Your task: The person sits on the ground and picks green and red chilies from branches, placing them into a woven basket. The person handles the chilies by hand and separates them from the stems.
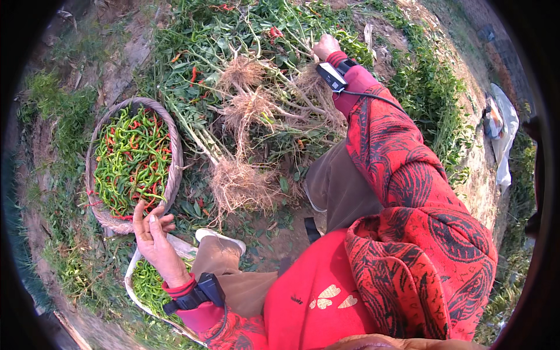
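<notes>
My left hand (155, 238) is raised, fingers spread and with nothing in it, at the near rim of a round woven basket (176, 162). Green and red chili peppers (131, 159) fill that basket. Farther out, my right hand (326, 47) is closed around the stem of an uprooted pepper plant (309, 51), just above its root ball (317, 83). The fingertips on that side are partly hidden. Between my hands lie more uprooted pepper plants, their fibrous roots (243, 188) towards me and their leafy tops pointing away.
Below my left forearm sits a second, pale-rimmed container (129, 278) with green peppers (151, 284). Leafy cut stems (192, 52) and some red peppers (194, 75) cover the ground beyond. A white plastic bag (503, 135) lies at far right. My shoes (223, 238) flank bare soil.
</notes>
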A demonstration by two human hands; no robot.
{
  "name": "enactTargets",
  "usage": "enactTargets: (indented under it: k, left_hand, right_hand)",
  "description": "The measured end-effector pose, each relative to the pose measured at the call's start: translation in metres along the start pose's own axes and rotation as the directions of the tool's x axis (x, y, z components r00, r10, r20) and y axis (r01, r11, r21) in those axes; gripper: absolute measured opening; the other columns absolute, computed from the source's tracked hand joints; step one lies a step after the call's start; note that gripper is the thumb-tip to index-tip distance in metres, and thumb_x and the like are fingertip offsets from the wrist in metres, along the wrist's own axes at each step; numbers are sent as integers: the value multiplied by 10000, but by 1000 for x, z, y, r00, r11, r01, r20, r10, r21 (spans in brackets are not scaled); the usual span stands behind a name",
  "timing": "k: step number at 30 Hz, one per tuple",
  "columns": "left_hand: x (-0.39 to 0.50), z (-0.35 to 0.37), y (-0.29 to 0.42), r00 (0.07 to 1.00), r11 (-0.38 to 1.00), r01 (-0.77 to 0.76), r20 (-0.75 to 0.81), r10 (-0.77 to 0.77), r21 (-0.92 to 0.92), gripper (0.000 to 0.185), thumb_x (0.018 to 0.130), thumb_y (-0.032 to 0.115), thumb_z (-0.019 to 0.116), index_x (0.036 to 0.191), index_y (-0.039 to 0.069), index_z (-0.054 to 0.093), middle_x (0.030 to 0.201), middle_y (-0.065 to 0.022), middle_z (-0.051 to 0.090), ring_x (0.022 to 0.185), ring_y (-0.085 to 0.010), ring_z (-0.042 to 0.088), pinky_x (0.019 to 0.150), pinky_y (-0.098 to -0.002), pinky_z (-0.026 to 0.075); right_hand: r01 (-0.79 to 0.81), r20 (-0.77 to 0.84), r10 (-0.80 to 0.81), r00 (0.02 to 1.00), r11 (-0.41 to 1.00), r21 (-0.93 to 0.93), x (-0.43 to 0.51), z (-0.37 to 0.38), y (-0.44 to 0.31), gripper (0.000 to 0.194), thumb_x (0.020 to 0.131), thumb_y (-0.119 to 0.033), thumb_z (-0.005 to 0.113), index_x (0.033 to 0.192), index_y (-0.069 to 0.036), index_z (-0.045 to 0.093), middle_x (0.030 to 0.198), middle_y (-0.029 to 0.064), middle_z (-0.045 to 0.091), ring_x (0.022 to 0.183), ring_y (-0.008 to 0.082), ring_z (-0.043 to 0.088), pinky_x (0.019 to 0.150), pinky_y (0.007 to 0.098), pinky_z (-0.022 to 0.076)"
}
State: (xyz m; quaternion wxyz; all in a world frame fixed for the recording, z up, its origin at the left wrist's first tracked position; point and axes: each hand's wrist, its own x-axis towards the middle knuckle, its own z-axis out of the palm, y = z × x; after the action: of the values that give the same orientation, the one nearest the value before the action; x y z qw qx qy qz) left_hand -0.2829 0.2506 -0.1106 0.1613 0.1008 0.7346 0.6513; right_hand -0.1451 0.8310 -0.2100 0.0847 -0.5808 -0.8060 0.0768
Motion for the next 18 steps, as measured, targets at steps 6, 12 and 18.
enactTargets:
  k: [6,12,18]
  left_hand:
    - [7,8,-8,999,1000,13,40,-13,21,354,966,104,450,1315,48,444,986,-80,611,752,-90,582,643,-208,449]
    - [11,11,-12,997,997,-8,71,3,73,335,962,81,448,1294,41,462,979,-72,617,749,-89,598,642,-205,462]
    - [12,3,-15,995,997,5,95,-13,82,296,956,87,475,1245,33,512,968,-71,629,744,-82,601,631,-204,466]
  right_hand:
    - [-14,347,-37,937,990,144,31,41,69,448,718,-436,739,856,-12,691,718,89,627,630,192,594,561,335,462]
    - [783,400,-674,621,501,-370,53,91,77,245,864,-317,559,980,-149,694,688,173,624,670,330,631,626,391,502]
    - [653,282,-590,757,661,-370,103,101,79,199,853,-229,535,947,-129,678,832,133,687,751,311,673,622,381,521]
